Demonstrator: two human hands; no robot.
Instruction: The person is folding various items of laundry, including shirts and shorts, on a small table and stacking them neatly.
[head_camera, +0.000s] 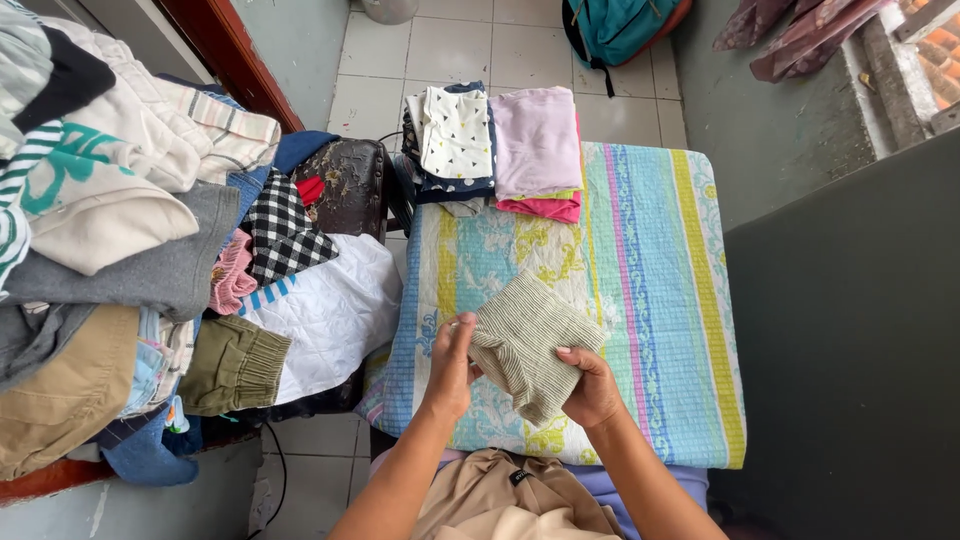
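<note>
Ribbed cream-and-grey striped garment (525, 345) sits near the worktop's (690, 330) front edge, on its striped cloth. Left hand (452, 365) pinches the left edge; right hand (590, 385) grips the lower right corner. Looks light, soft, floppy; best held by edges or corners.

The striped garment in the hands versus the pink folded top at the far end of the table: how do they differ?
The striped garment is grey-green with fine stripes; the pink folded top is plain.
The striped garment is held by the left hand and right hand, rumpled; the pink folded top lies flat on a stack.
Both are over the patterned cloth.
</note>
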